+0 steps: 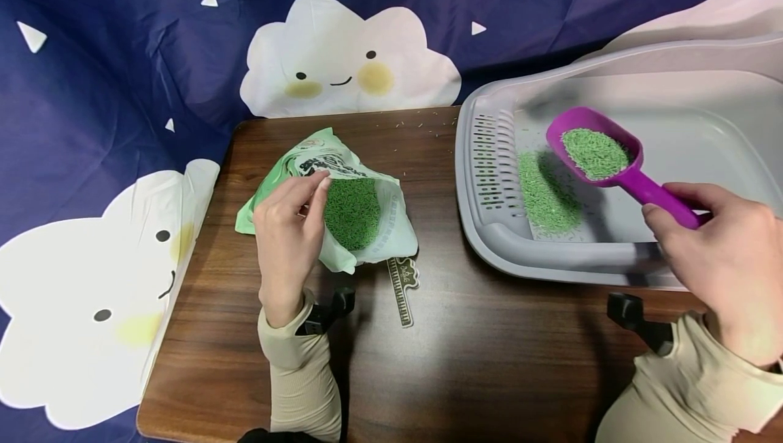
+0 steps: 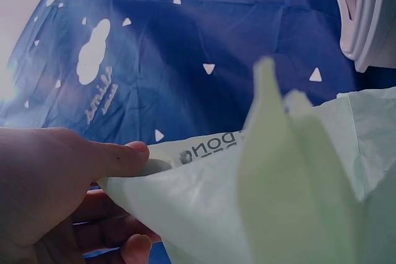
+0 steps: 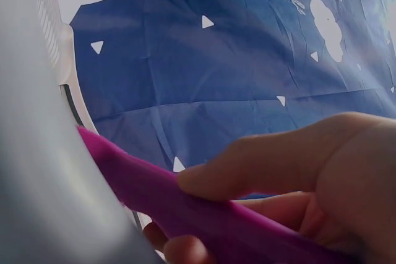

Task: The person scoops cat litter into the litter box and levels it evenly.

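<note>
Left of centre, the left hand (image 1: pixel 289 232) pinches a bag (image 1: pixel 394 225). At right, the right hand (image 1: pixel 728 253) grips a loaded scoop (image 1: pixel 656 193) over a tray (image 1: pixel 685 137).

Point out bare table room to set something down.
Largest: the near middle of the table, between left sleeve and right sleeve, in front of the grey tray, right of the ruler. Smaller: the strip between bag, left sleeve and table's left edge. Crowded: the bag, pinched by the left hand, and the tray, with pellets and the right hand's scoop above.
</note>
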The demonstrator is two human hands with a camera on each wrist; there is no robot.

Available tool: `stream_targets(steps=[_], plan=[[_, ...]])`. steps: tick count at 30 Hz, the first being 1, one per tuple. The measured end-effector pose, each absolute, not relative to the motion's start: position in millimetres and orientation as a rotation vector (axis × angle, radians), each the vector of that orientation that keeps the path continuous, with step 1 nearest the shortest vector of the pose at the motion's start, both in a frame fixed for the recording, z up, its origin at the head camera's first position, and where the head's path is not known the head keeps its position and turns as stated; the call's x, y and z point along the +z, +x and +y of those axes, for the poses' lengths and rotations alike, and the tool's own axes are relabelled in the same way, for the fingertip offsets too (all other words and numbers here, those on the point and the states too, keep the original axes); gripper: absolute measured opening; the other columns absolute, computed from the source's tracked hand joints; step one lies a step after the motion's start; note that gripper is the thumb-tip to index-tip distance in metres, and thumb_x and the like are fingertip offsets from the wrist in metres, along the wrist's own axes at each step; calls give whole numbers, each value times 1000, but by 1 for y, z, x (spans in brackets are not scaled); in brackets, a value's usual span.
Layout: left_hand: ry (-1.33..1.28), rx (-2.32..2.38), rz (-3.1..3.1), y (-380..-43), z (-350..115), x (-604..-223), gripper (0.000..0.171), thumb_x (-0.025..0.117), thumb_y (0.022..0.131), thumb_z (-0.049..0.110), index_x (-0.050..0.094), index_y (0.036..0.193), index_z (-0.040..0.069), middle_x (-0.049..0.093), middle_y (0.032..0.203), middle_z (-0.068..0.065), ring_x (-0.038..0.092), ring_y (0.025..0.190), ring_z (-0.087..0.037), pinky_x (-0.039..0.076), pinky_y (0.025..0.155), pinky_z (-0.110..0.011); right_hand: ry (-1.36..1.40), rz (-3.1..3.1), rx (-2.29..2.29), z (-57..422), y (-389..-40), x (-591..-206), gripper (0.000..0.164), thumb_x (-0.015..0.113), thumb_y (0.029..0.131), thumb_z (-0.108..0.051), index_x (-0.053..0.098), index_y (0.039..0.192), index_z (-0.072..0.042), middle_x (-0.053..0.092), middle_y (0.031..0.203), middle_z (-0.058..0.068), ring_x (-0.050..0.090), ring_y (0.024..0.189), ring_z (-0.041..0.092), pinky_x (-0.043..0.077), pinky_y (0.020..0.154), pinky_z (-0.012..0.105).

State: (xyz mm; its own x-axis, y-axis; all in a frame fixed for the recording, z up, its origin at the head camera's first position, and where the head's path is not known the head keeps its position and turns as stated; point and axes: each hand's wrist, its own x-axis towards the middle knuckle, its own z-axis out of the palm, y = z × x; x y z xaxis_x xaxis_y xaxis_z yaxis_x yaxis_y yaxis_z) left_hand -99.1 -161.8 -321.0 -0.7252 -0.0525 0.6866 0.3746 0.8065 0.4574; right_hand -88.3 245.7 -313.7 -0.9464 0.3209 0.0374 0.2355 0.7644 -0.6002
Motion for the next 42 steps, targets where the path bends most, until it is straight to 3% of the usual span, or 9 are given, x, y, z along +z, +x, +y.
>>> stream_targets(steps=[8, 27, 35, 42], plan=[[-237, -777, -2265, -99, -161, -321, 19, 61, 94, 12, 76, 97, 1, 74, 83, -12, 57, 59, -20, 43, 56, -34, -449, -2793, 912, 246, -88, -316, 40, 66, 87, -32, 68, 119, -8, 34, 52, -41, 36, 48, -4, 29, 43, 23], [-241, -749, -2302, -98, -163, -320, 21, 61, 95, 15, 75, 98, 0, 73, 84, -13, 59, 62, -19, 45, 59, -30, -488, -2728, 952, 244, -89, -314, 40, 70, 84, -22, 67, 120, -3, 34, 52, -44, 35, 44, -8, 28, 39, 18], [-234, -770, -2278, -98, -162, -320, 20, 61, 95, 13, 76, 97, 0, 73, 82, -12, 57, 59, -19, 41, 58, -27, -531, -2684, 993, 242, -88, -316, 39, 70, 84, -19, 68, 121, -6, 35, 62, -46, 37, 50, -11, 30, 45, 13], [-234, -774, -2269, -99, -161, -320, 19, 61, 95, 12, 76, 97, 1, 74, 82, -12, 57, 59, -19, 41, 57, -28, -565, -2698, 988, 240, -88, -311, 41, 70, 84, -17, 66, 123, -6, 33, 59, -45, 35, 51, -11, 29, 46, 12]])
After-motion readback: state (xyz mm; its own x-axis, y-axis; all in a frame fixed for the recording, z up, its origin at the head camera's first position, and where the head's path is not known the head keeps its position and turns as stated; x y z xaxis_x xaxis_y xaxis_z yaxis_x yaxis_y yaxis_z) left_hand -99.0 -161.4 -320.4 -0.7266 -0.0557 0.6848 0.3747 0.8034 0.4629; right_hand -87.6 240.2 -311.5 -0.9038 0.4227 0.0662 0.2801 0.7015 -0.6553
